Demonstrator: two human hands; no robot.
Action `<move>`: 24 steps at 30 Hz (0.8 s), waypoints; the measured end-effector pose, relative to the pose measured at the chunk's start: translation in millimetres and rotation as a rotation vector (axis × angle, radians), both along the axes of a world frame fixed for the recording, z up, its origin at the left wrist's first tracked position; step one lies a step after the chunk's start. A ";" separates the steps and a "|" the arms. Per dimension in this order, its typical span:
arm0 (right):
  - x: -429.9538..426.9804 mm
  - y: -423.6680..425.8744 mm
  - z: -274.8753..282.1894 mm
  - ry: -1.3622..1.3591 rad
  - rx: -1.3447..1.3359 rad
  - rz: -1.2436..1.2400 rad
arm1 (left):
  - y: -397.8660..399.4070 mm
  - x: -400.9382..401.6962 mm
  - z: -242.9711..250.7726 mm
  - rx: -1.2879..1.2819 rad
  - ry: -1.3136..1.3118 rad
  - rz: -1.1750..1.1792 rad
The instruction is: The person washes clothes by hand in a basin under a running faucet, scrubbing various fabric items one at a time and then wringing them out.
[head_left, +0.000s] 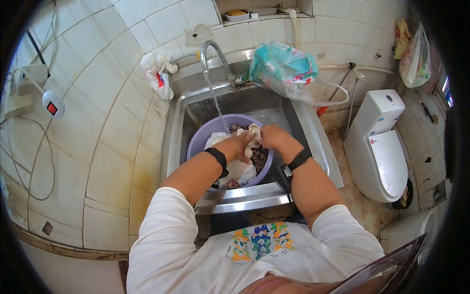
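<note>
A purple plastic basin (196,137) stands in a stainless steel sink. It holds wet laundry: a white garment (238,172), a dark checked cloth (260,156) and a cream cloth (254,129). My left hand (239,145) is over the basin, its thumb and fingers on either side of the cream cloth's folds. Just to its right, my right hand (275,137) grips the same cloth near the basin's rim, its fingertips partly hidden. Water (216,99) runs from the curved metal faucet (211,44) into the basin's far side.
A teal and clear plastic bag (282,70) lies on the sink's back right corner. A white plastic bag (158,75) hangs at the left wall. To the right stands a white toilet (385,158). A soap dish (237,15) sits in the wall niche.
</note>
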State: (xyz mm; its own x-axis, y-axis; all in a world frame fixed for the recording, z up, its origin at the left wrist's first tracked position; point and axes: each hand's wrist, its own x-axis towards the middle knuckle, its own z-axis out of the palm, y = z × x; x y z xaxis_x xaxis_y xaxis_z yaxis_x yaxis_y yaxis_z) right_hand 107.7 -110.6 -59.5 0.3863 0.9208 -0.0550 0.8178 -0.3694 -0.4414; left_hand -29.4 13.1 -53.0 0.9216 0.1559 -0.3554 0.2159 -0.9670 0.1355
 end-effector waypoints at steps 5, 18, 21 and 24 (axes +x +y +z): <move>-11.9 -1.8 12.6 0.025 -0.063 -0.074 | 1.9 33.0 -29.3 0.114 0.197 -0.097; -7.6 -0.6 9.5 0.108 -0.142 -0.064 | -7.0 9.1 5.6 -0.042 0.227 -0.077; -14.6 -3.5 23.2 0.113 -0.171 -0.063 | -7.1 -12.8 22.4 -0.059 0.383 -0.045; -7.6 -2.3 16.1 0.084 -0.161 -0.038 | -7.1 -11.6 54.6 -0.129 0.357 -0.092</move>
